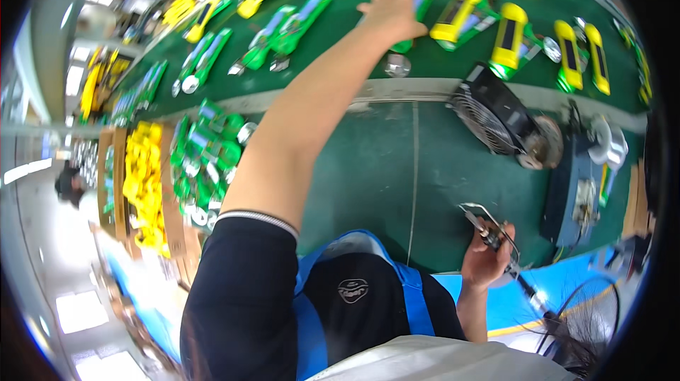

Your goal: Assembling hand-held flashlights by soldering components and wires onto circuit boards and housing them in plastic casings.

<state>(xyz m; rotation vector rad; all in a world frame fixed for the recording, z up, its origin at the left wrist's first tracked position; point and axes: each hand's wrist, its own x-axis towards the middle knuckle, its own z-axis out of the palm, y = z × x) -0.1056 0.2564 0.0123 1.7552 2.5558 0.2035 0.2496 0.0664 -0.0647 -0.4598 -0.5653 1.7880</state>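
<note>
My left hand point(393, 14) is stretched far out over the green belt, palm down with its fingers apart. Beneath it lies a green assembly point(423, 4), partly covered by the hand; its thumb reaches across the piece. A round silvery part point(398, 65) lies at that piece's near end. At the lower right, my right hand point(487, 259) is closed round a soldering iron point(490, 239) with a thin curved metal guide beside its tip. The iron points up and left above the green bench point(354, 175), its cable trailing to the lower right.
Yellow-and-dark panels point(508, 35) and green assemblies point(301, 23) line the belt. A black fan point(499, 112) stands on the bench, left of a dark box point(567, 186) and a wire spool point(609, 141). Left are heaped green parts point(209, 144) and a carton of yellow parts point(144, 183).
</note>
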